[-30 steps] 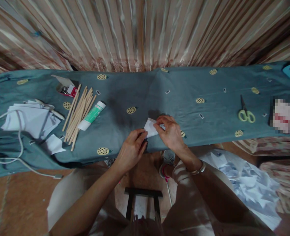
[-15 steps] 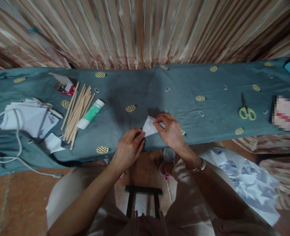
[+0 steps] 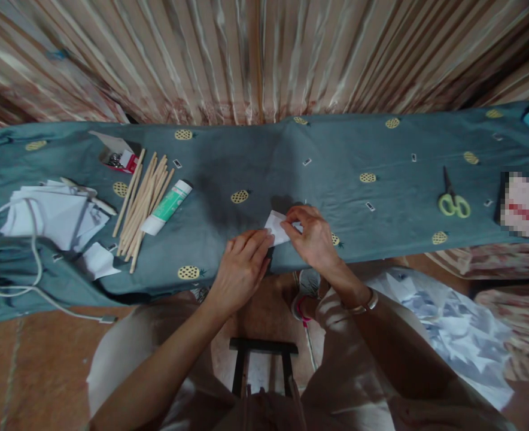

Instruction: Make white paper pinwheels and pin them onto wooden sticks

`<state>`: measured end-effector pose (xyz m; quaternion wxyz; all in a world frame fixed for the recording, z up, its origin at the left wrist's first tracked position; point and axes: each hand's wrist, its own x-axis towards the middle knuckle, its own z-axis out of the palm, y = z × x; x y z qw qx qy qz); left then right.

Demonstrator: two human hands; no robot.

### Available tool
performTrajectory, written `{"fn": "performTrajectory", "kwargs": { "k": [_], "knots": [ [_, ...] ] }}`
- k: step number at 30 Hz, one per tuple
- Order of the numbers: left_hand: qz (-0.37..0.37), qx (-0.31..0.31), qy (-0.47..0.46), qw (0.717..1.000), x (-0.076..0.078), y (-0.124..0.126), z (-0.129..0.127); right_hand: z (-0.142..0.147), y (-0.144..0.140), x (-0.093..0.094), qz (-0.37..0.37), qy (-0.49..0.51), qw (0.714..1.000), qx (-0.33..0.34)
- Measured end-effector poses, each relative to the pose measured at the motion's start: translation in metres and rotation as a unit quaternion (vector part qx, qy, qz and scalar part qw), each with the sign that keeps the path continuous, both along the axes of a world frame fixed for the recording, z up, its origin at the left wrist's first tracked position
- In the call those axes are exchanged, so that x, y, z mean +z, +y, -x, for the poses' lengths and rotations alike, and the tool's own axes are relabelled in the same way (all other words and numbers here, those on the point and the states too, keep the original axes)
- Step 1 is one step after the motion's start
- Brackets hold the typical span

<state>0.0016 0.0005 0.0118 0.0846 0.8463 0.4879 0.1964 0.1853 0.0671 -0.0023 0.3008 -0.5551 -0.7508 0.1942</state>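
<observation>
A small folded piece of white paper lies near the front edge of the cloth-covered table. My left hand presses its fingers together over the paper's lower left side. On the right side, my right hand pinches the paper between thumb and forefinger. The paper's lower part is hidden under my left fingers. Left of my hands lie a green and white glue stick and a pile of thin wooden sticks.
An open box of metal clips, stacked white paper and a white cable are at the left. Green-handled scissors lie at the right. Below hangs a bag of folded paper pieces. A dark stool stands below the table.
My left hand has shifted right and further over the paper, its fingers now covering more of the lower left part. My right hand keeps its pinch almost in place.
</observation>
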Motion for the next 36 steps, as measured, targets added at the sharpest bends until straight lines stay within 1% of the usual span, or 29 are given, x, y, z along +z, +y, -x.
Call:
{"fn": "performTrajectory", "kwargs": {
  "k": [3, 5, 12, 17, 22, 25, 29, 33, 36],
  "knots": [
    [0.026, -0.034, -0.016, 0.999, -0.007, -0.001, -0.005, 0.000, 0.000, -0.001, -0.006, -0.004, 1.000, 0.003],
    [0.041, -0.044, -0.017, 0.998, -0.011, -0.002, -0.007, 0.000, 0.000, -0.002, -0.008, -0.007, 1.000, 0.004],
    [0.046, -0.043, 0.001, 0.998, -0.009, -0.003, -0.006, -0.002, 0.000, -0.004, -0.023, -0.025, 0.999, -0.003],
    [0.037, -0.042, 0.015, 0.998, -0.010, -0.004, -0.008, -0.001, -0.008, -0.003, -0.041, -0.047, 0.998, -0.012],
    [0.029, -0.047, 0.028, 0.998, -0.013, -0.004, -0.008, -0.006, -0.021, -0.005, -0.019, -0.093, 0.995, -0.014],
    [0.030, -0.051, 0.027, 0.998, -0.013, -0.006, -0.001, -0.017, -0.024, -0.007, -0.014, -0.099, 0.995, -0.031],
    [0.024, -0.055, 0.023, 0.998, -0.013, -0.017, 0.017, -0.035, -0.024, -0.011, -0.011, -0.091, 0.993, -0.069],
    [0.022, -0.049, 0.016, 0.998, -0.013, -0.029, 0.032, -0.047, -0.024, -0.015, -0.013, -0.073, 0.995, -0.072],
    [0.015, -0.046, 0.017, 0.999, -0.013, -0.033, 0.035, -0.051, -0.022, -0.016, -0.016, -0.065, 0.995, -0.073]
  ]
}}
